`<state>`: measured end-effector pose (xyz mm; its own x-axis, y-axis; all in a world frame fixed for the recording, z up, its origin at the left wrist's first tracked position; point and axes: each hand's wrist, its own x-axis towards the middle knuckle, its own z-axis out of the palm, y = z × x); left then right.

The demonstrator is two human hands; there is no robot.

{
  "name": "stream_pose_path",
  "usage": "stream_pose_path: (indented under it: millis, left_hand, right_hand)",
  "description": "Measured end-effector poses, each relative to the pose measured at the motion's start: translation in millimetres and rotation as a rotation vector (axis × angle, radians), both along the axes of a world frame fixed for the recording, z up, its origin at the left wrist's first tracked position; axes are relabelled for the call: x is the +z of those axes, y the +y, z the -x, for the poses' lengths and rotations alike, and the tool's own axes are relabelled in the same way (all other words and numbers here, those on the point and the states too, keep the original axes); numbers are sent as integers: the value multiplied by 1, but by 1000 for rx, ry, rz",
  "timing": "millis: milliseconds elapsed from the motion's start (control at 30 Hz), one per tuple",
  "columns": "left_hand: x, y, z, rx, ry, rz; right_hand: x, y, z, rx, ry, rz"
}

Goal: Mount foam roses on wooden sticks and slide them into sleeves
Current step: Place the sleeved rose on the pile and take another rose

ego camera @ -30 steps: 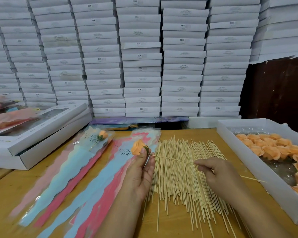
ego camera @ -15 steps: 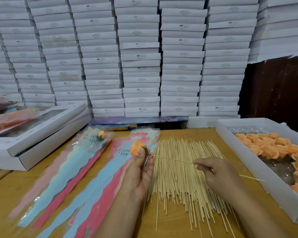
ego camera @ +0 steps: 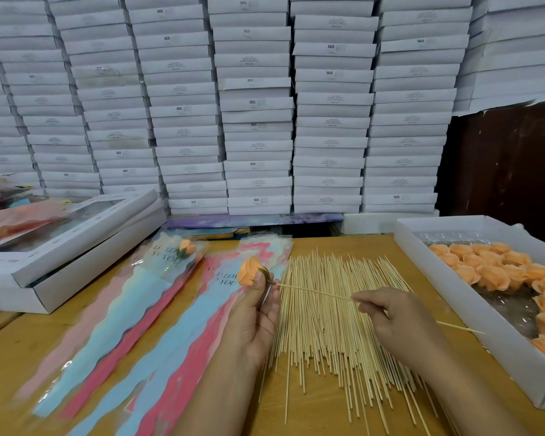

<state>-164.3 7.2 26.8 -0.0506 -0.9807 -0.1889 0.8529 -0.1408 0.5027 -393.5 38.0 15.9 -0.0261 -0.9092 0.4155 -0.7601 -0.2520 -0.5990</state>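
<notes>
My left hand (ego camera: 255, 313) pinches an orange foam rose (ego camera: 248, 270) at its green base. A wooden stick (ego camera: 315, 292) runs from that base to the right, and my right hand (ego camera: 394, 319) grips it near the middle; its tail pokes out toward the rose box. Both hands hover over a spread pile of sticks (ego camera: 334, 335). Left of my hands lies a stack of pink and blue sleeves (ego camera: 183, 328). Further left, another sleeve (ego camera: 114, 313) holds a mounted rose (ego camera: 187, 247).
A white box (ego camera: 447, 297) with several loose orange roses (ego camera: 497, 265) stands at the right. A white windowed box (ego camera: 73, 234) sits at the left with sleeved flowers behind it. Stacks of white boxes (ego camera: 255, 105) wall off the table's back.
Almost nothing: both hands keep their grip on rose and stick, the rose sitting a touch higher and the view shifted slightly.
</notes>
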Motion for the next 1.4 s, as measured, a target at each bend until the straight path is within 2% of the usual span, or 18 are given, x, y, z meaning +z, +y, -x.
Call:
stream_pose_path:
  millis: [333, 700, 1067, 1400]
  left_hand:
    - [-1, 0, 0, -8, -17, 7]
    - [-1, 0, 1, -16, -55, -10]
    - [1, 3, 3, 3, -56, -27]
    - [0, 4, 2, -3, -60, -8]
  right_hand:
    - [-1, 3, -7, 54, -52, 31]
    - [0, 4, -8, 82, 123, -6]
    - [1, 3, -9, 36, 16, 3]
    - [-1, 4, -8, 103, 100, -38]
